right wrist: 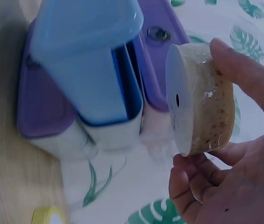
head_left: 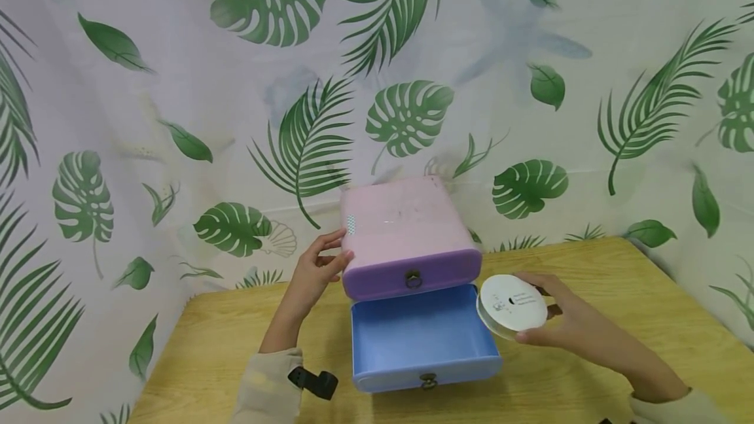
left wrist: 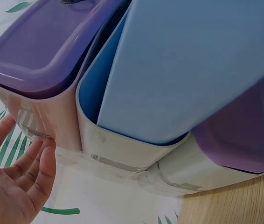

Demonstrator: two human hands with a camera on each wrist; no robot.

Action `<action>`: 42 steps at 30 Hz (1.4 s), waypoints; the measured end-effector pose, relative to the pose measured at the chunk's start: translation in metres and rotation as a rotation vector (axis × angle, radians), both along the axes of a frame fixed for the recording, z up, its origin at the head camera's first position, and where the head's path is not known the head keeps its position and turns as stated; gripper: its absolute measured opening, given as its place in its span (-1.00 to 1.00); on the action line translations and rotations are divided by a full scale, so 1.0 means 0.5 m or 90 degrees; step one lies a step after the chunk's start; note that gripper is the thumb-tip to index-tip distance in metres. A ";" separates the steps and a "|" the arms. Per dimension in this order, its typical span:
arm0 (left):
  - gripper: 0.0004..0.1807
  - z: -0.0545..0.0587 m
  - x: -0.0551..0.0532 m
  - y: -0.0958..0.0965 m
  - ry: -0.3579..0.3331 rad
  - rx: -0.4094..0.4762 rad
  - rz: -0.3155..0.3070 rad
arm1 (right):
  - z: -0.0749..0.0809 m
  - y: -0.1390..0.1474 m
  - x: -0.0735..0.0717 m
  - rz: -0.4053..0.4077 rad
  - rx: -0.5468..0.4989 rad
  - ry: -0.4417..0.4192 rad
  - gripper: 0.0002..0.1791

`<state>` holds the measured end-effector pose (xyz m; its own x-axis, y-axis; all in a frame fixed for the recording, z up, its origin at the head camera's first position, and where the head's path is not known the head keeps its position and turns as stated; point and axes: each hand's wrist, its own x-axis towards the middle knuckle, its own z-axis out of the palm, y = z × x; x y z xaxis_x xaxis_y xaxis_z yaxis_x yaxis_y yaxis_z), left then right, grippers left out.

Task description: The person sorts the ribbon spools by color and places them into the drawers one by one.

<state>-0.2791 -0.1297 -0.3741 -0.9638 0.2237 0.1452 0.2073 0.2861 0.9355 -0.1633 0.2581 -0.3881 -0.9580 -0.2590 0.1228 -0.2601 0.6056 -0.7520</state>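
Spool [head_left: 524, 311]: white printed disc face with small dark hole, star-patterned tan ribbon [right wrist: 211, 102] under clear wrap. Tilted, gripped by right hand [head_left: 570, 323] above worktop [head_left: 589, 270], beside right rim of blue middle drawer [head_left: 421, 332]; contact unclear. Drawer pulled out. Drawer unit [head_left: 406, 214]: pink top casing, purple top drawer [head_left: 383, 281] and purple bottom drawer [left wrist: 244, 126] closed; stands near worktop's back edge, left hand [head_left: 312, 273] touching its left side.
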 end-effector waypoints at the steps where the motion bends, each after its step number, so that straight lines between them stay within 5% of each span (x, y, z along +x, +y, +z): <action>1: -0.46 -0.001 -0.001 -0.001 0.000 -0.001 -0.001 | 0.004 -0.011 0.000 0.013 -0.004 0.015 -0.06; 11: -0.45 -0.002 -0.001 -0.002 -0.003 0.002 -0.005 | 0.028 -0.113 -0.015 0.105 -0.006 0.014 -0.02; 21: -0.45 -0.004 -0.001 -0.003 0.000 0.002 -0.004 | 0.010 -0.171 -0.041 0.145 0.032 -0.002 0.02; 29: -0.46 -0.004 -0.002 -0.003 0.000 0.004 0.000 | 0.016 -0.190 -0.043 0.148 0.056 -0.042 -0.07; 35: -0.45 -0.002 -0.001 0.000 0.003 0.002 0.003 | 0.011 -0.183 -0.040 0.172 0.003 -0.059 -0.15; 42: -0.47 0.002 0.000 -0.002 -0.006 -0.002 0.007 | 0.028 -0.165 -0.020 0.173 -0.057 -0.006 -0.34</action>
<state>-0.2790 -0.1304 -0.3732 -0.9676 0.2131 0.1351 0.1950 0.2916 0.9365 -0.1730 0.1755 -0.3738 -0.8565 -0.4944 0.1485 -0.3968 0.4465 -0.8020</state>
